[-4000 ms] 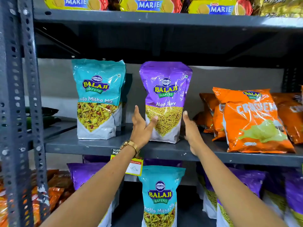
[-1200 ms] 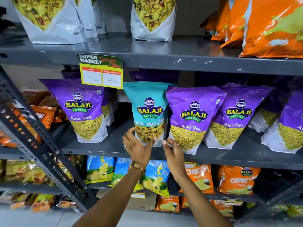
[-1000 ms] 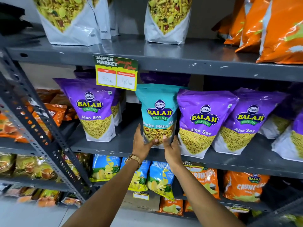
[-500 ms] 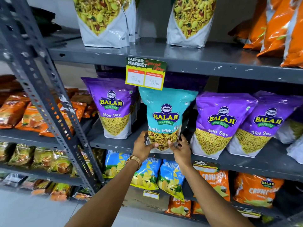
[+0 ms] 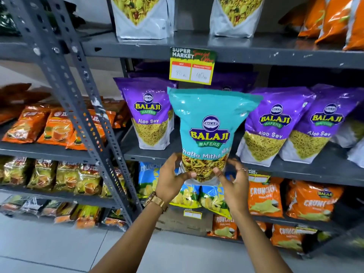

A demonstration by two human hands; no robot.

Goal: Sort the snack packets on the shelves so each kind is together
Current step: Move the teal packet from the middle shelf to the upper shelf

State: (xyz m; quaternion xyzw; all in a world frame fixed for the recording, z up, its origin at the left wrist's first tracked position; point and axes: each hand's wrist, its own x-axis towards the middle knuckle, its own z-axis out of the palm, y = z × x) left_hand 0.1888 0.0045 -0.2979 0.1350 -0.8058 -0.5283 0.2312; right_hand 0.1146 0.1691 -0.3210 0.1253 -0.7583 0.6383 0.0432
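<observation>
Two bare hands grip one teal Khatta Mitha Mix packet by its lower end. Left hand, with a gold watch at the wrist, has its fingers curled round the packet's lower left edge, thumb across the front. Right hand, a ring on one finger, cups the lower right corner, thumb on the front, remaining fingers blurred and partly spread. Packet stands upright, its base in front of the middle shelf edge and clear of it.

Purple Aloo Sev packets, upright on that shelf: one at 10 o'clock of the teal packet, two at 3 o'clock, the pair touching.

Price tag, yellow and green, hangs from the upper shelf edge at 12 o'clock. On that upper shelf: lower halves of two mix packets, white-based, well apart.

Blue Crunchex packets at 6 o'clock, behind the wrists; orange Crunchex packets at 4 o'clock.

Orange packets lie on the neighbouring rack at 9 o'clock, past the perforated grey upright.
</observation>
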